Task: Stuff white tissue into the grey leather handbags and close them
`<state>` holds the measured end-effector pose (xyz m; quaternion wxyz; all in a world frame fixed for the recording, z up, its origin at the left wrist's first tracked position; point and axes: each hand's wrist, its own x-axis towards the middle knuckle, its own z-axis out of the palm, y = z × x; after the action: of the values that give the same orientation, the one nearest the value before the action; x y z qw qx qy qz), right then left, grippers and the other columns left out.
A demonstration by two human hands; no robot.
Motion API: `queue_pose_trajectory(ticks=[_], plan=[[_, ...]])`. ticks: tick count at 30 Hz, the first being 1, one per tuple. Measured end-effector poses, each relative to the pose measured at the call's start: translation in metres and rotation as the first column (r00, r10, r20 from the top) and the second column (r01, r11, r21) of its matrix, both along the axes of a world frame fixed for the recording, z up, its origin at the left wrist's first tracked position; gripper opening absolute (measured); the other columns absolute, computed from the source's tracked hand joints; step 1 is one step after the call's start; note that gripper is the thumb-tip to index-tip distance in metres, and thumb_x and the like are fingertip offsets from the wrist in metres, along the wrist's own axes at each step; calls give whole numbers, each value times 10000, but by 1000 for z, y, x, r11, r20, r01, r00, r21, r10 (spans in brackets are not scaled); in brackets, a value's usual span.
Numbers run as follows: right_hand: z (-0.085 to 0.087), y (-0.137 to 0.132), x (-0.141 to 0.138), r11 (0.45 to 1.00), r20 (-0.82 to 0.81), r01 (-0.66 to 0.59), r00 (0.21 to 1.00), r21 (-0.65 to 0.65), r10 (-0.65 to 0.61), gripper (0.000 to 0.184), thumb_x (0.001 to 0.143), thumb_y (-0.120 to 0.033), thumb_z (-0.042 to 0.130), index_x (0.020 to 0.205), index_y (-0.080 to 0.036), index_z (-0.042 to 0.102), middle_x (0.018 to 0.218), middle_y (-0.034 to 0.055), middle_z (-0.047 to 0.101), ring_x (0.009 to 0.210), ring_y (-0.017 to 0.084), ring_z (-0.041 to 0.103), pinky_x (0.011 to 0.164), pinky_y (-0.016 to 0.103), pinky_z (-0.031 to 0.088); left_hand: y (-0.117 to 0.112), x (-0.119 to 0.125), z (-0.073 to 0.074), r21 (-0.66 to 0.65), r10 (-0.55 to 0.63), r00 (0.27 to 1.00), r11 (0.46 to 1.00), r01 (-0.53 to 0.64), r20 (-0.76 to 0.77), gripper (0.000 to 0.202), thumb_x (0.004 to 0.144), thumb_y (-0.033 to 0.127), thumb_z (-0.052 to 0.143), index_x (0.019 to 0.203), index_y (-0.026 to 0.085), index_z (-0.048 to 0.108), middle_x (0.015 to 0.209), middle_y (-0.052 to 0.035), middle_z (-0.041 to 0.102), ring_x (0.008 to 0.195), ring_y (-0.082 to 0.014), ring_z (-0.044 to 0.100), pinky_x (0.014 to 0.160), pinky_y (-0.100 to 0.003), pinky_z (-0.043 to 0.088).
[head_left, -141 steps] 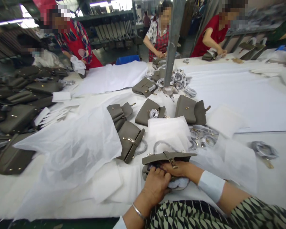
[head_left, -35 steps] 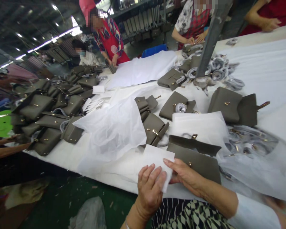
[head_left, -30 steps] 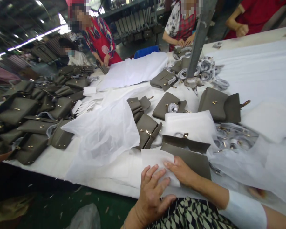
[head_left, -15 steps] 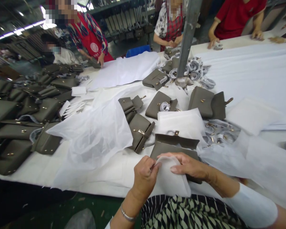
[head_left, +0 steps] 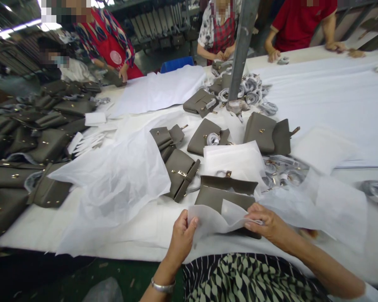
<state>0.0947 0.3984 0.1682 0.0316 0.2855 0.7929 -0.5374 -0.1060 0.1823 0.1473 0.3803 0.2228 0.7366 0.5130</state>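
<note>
A thin white sheet of tissue paper (head_left: 208,219) is stretched between my hands at the table's near edge. My left hand (head_left: 183,235) pinches its left end between thumb and fingers. At the other end, my right hand (head_left: 266,222) grips the sheet's right edge, where it looks folded over. Just behind the sheet lies an olive-grey handbag (head_left: 212,195) with its flap raised and a gold clasp at the top; the sheet hides part of its front. A stack of white sheets (head_left: 233,157) lies beyond that bag.
Several similar handbags (head_left: 180,172) lie around the middle, with more piled at left (head_left: 50,144). Wrapped straps (head_left: 283,172) sit on the right. A loose translucent sheet (head_left: 122,176) covers the left-centre. A metal post (head_left: 241,54) rises from the table; co-workers (head_left: 113,46) stand opposite.
My hands have moved apart, and the sheet, bunched between them before, is now spread wider. My right hand has shifted right along its edge. The view has shifted slightly.
</note>
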Motion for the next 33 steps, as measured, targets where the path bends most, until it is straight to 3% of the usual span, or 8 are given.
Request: queue_pose_trajectory(ticks=[2, 4, 6, 8, 12, 16, 23, 33], plan=[[10, -3, 20, 990, -13, 41, 999, 134, -40, 367, 798, -525, 584, 677, -190, 675, 1175, 117, 575, 1089, 285, 516, 955, 397, 411, -7, 0, -4, -12, -96, 994, 995, 96, 48, 285, 880, 419, 533, 992, 159, 569, 867, -29, 605, 797, -168, 541, 712, -261, 429], [18, -10, 37, 992, -42, 23, 999, 123, -18, 363, 809, -513, 584, 676, -183, 656, 1258, 112, 555, 1155, 294, 494, 988, 385, 400, -15, 4, -8, 8, -230, 960, 973, 232, 161, 310, 870, 413, 552, 1040, 155, 581, 936, -51, 631, 863, -188, 561, 759, -273, 442], [17, -18, 47, 1000, -26, -11, 1000, 20, 11, 370, 837, -513, 551, 719, -176, 650, 1043, 107, 651, 962, 253, 590, 843, 339, 478, -19, 10, -13, 52, -283, 923, 959, 279, 261, 355, 858, 424, 569, 1085, 151, 573, 985, -66, 639, 920, -209, 570, 800, -291, 449], [6, -22, 48, 996, 15, 57, 998, -66, -56, 390, 859, -526, 506, 771, -170, 637, 807, 67, 661, 753, 213, 601, 694, 311, 490, -17, 13, -20, 54, -209, 939, 978, 202, 275, 378, 851, 446, 564, 1088, 151, 557, 949, -56, 635, 910, -208, 571, 788, -291, 452], [-26, -11, 33, 944, -3, 325, 945, -61, -326, 411, 855, -561, 474, 894, -173, 605, 843, 64, 672, 774, 227, 599, 718, 335, 477, 15, 8, -31, -113, -71, 990, 992, 57, -124, 245, 871, 415, 500, 786, 187, 477, 677, 37, 476, 653, -131, 475, 597, -226, 380], [-52, 9, 8, 892, -33, 388, 920, 232, -391, 400, 814, -599, 472, 732, -209, 507, 702, 46, 607, 673, 215, 550, 675, 344, 437, 57, -11, -43, -277, -190, 771, 961, 18, -608, 185, 910, 316, 430, 759, 212, 413, 613, 49, 426, 572, -137, 448, 549, -241, 302], [-91, 10, -7, 742, -51, 425, 881, 518, -470, 500, 810, -724, 359, 769, -234, 448, 572, 4, 496, 559, 217, 516, 589, 324, 358, 66, -29, -83, -278, -246, 604, 960, 41, -758, 184, 939, 330, 418, 825, 203, 489, 607, -5, 555, 544, -181, 540, 539, -278, 274], [-92, -1, 2, 799, 4, 404, 891, 446, -453, 516, 798, -743, 387, 781, -234, 474, 586, 4, 537, 557, 211, 534, 600, 321, 369, 41, -26, -94, -237, -236, 494, 970, 61, -837, 240, 961, 341, 387, 819, 196, 514, 590, -4, 567, 558, -161, 546, 573, -269, 352]])
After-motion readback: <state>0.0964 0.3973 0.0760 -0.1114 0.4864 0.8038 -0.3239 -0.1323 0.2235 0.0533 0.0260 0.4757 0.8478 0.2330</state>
